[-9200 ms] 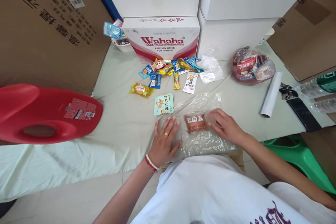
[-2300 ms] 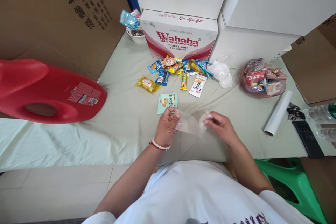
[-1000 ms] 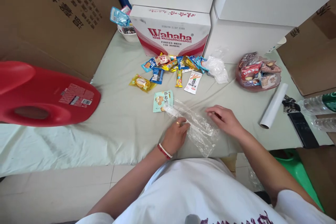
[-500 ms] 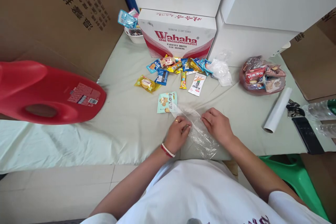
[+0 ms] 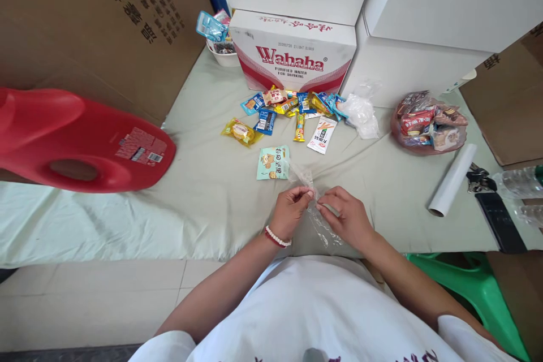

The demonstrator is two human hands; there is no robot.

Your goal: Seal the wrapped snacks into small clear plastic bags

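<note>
Now your left hand (image 5: 291, 214) pinches one crumpled clear plastic bag (image 5: 321, 226); right hand (image 5: 345, 219) half-curled beside, hold unclear; one mint-green square packet (image 5: 274, 162), bag's eleven o'clock.

A red plastic jug (image 5: 127, 147) sits at the left before a printed brown cardboard box (image 5: 97, 28). A Wahaha purified water carton (image 5: 292, 55) stands at the back, a white tub (image 5: 224, 59) beside its left end. At the right lie a white roll (image 5: 452, 181), keys (image 5: 481, 180), a black phone (image 5: 500, 222) and clear plastic bottles (image 5: 518, 182), with a green plastic stool (image 5: 494, 288) below the cloth-covered table (image 5: 212, 192)
</note>
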